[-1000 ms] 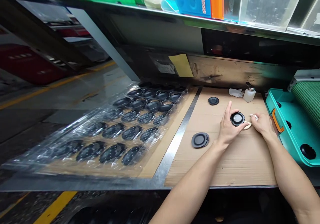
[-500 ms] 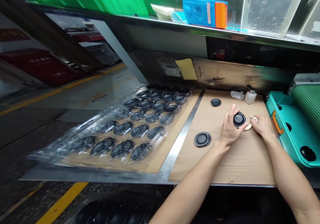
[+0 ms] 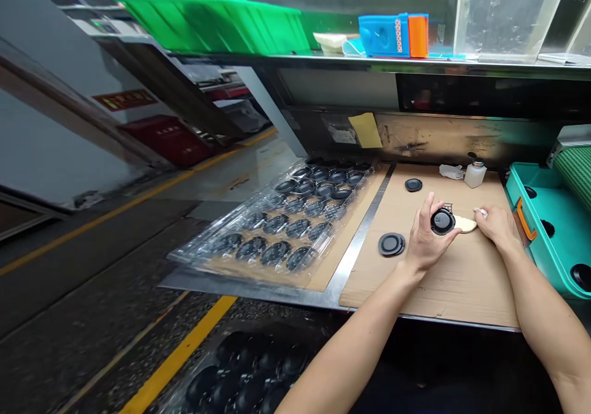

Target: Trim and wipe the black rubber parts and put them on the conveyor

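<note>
A metal bench (image 3: 348,263) bears brown cardboard (image 3: 462,288), on which rest a clear plastic tray (image 3: 203,245), overlapping dark discs (image 3: 391,244), a single black disc (image 3: 413,184), crumpled white material (image 3: 451,171) and a bottle (image 3: 474,175).

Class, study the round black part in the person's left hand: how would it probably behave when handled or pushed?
The round black part is probably stiff: no bend shows where the left hand pinches it. It seems light, being held by its rim. Its circular outline suggests it could roll on edge.
</note>
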`<state>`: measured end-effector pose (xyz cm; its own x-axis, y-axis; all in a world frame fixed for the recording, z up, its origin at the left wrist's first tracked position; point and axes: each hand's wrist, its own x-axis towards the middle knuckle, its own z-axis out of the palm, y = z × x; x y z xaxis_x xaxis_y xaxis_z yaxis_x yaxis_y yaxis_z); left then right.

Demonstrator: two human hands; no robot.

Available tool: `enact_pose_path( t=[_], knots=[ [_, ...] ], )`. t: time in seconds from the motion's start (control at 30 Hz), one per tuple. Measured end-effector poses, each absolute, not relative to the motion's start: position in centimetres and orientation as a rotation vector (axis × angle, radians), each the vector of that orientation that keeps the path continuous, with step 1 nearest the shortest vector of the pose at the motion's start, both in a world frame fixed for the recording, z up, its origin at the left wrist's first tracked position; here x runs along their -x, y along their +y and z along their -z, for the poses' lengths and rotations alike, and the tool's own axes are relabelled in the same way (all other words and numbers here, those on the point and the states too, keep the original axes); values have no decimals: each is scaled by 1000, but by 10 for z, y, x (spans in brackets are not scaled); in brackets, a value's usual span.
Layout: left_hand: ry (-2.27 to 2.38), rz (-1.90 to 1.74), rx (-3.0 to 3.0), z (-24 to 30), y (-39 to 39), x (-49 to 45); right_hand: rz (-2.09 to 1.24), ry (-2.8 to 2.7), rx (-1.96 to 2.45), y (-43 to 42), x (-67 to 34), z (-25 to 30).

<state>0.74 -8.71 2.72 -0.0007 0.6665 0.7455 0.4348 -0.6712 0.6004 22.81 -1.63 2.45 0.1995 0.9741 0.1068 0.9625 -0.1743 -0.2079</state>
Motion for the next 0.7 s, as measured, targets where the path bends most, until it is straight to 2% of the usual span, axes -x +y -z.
enact_pose_path(
  t=[0.4, 0.53, 0.7],
  knots=[
    [1252, -1654, -1972, -33, -103, -13, -75, -1858, 2238, -19, -227, -26],
    [1218, -1553, -1855, -39, -105, 16, -74, -1857, 2244, -17, -230, -23],
    [1778, -1454, -1495, -39, -99, 95, -97, -1864, 2227, -16, -229, -21]
  ],
)
